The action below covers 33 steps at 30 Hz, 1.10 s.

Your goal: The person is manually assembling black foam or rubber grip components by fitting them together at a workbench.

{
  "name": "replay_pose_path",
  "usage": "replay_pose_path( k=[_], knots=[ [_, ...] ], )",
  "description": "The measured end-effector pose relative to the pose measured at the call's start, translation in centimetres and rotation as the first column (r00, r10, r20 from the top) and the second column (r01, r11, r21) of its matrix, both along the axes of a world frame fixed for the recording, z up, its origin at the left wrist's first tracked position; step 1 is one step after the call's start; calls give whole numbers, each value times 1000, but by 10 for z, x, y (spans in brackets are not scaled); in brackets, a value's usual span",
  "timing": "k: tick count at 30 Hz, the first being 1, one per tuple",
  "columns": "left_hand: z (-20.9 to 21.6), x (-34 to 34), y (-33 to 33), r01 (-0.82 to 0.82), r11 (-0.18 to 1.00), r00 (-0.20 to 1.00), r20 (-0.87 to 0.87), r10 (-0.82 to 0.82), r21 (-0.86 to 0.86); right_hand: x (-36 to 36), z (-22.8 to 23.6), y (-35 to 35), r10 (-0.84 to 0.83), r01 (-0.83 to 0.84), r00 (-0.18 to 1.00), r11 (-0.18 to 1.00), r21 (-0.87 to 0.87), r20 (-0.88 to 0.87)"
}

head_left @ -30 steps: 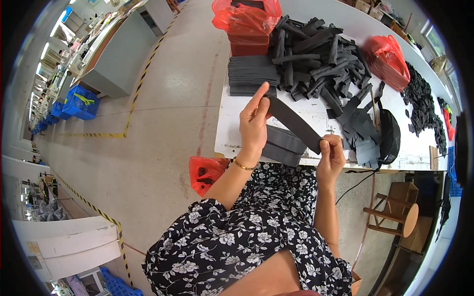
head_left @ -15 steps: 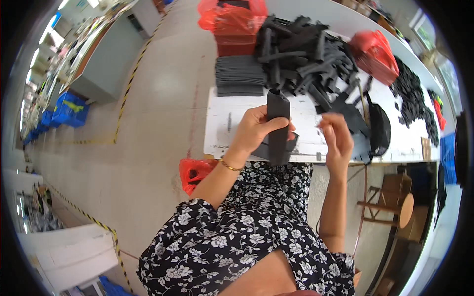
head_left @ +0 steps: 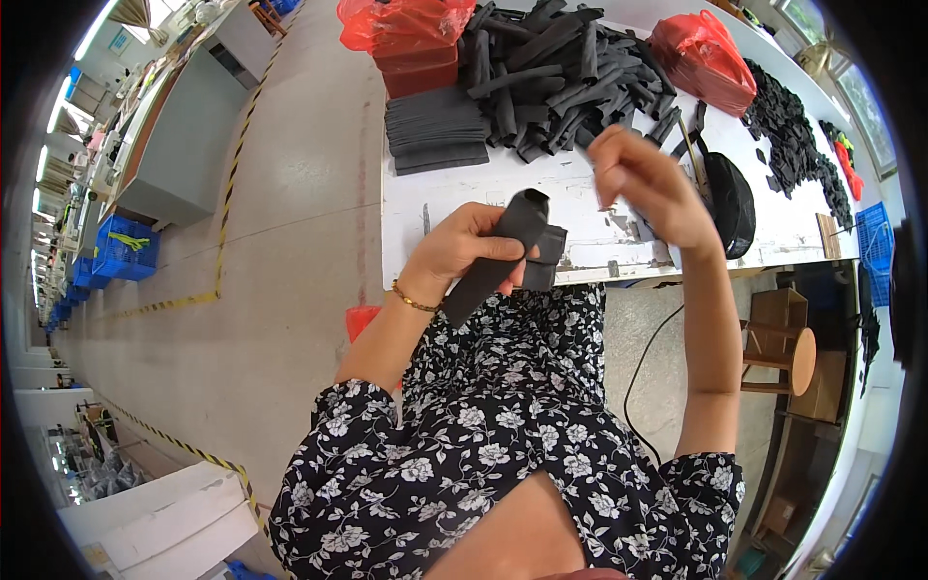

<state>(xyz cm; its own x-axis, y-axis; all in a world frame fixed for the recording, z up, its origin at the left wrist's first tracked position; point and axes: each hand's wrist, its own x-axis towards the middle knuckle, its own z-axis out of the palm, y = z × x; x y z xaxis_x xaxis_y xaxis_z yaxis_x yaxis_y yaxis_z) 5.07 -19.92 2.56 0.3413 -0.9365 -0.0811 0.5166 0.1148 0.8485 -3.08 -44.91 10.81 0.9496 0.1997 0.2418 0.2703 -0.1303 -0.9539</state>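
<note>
Black foam strip (head_left: 498,253), long, flat, bent over at top, gripped in closed left hand (head_left: 462,253); right hand (head_left: 643,184) raised, fingers loosely curled, empty, above white table (head_left: 454,198).

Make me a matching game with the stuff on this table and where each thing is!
Things:
1. black rolled strip
2. red bag
3. flat grey stack
4. right hand

Places:
A. far table edge
B. raised and holding nothing
C. in the left hand
D. beside the red crate

Pairs: 1-C, 2-A, 3-D, 4-B
</note>
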Motion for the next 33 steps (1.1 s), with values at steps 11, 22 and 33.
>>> replay_pose_path(
  k=[11,22,33],
  knots=[
    [-4,-4,1,1,996,992,-126,10,84,13,-11,5,54,-52,998,993,-109,13],
    [-26,0,-3,-109,992,984,-137,117,70,26,-33,42,-323,322,946,946,-32,-27],
    [-52,4,-16,-344,896,908,-343,242,-280,-24,-90,58,-339,404,885,900,166,-319]
  ],
)
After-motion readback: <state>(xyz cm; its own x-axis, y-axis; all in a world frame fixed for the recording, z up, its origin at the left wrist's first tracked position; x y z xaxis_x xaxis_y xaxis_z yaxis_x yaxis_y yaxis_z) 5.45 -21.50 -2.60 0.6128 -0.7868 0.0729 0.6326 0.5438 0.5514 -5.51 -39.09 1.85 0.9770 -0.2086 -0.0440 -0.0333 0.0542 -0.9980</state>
